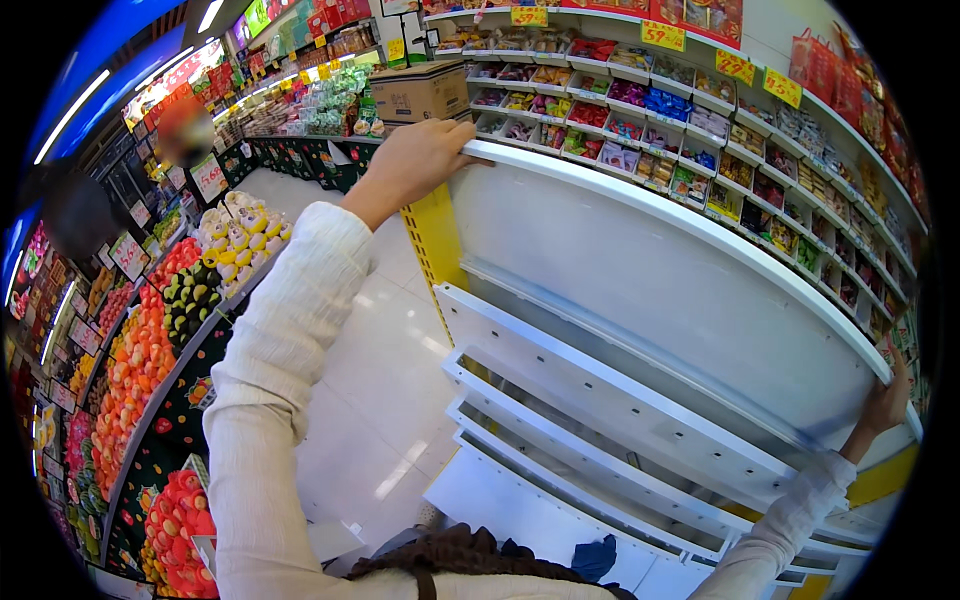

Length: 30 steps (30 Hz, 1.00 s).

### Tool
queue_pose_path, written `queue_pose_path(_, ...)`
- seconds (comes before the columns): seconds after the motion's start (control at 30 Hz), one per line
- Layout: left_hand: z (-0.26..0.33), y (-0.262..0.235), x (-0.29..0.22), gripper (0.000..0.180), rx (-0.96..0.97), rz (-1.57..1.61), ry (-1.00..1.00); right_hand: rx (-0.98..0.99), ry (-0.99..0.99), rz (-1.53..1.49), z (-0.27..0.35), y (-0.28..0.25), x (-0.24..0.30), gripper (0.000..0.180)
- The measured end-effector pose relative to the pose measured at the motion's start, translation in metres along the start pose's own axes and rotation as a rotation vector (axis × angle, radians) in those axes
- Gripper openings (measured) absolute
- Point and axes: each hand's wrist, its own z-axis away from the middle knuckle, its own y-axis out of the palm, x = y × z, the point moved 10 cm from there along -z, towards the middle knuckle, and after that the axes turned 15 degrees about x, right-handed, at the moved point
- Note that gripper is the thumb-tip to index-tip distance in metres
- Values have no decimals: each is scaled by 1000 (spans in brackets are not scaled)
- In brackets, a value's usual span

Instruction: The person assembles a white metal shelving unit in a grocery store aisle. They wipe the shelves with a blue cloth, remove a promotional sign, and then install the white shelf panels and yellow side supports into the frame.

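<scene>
Along the left edge of the floor runs a slanted produce display of oranges, avocados and red fruit (140,370). The left hand (415,160) is curled closed over the top left corner of a long white metal shelf panel (640,270), held tilted in front of empty white shelving (600,440). The right hand (885,405) grips its far right end. I judge a slipping grip could tip the wide panel onto the lower shelves. It looks smooth, bare and unmarked.
</scene>
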Motion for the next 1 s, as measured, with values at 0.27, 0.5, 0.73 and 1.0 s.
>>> queue_pose_path(0.27,108,-21,68,64,-405,606,254,-5,200,216,-29,-111,160,38)
queue_pose_path(0.5,247,155,200,43,-230,701,205,-22,57,-264,-101,-152,430,32)
queue_pose_path(0.73,470,409,251,23,278,1276,-374,14,-58,-467,-204,-136,554,30)
queue_pose_path(1.0,387,443,267,22,417,1459,-295,109,152,-295,-211,-75,577,50)
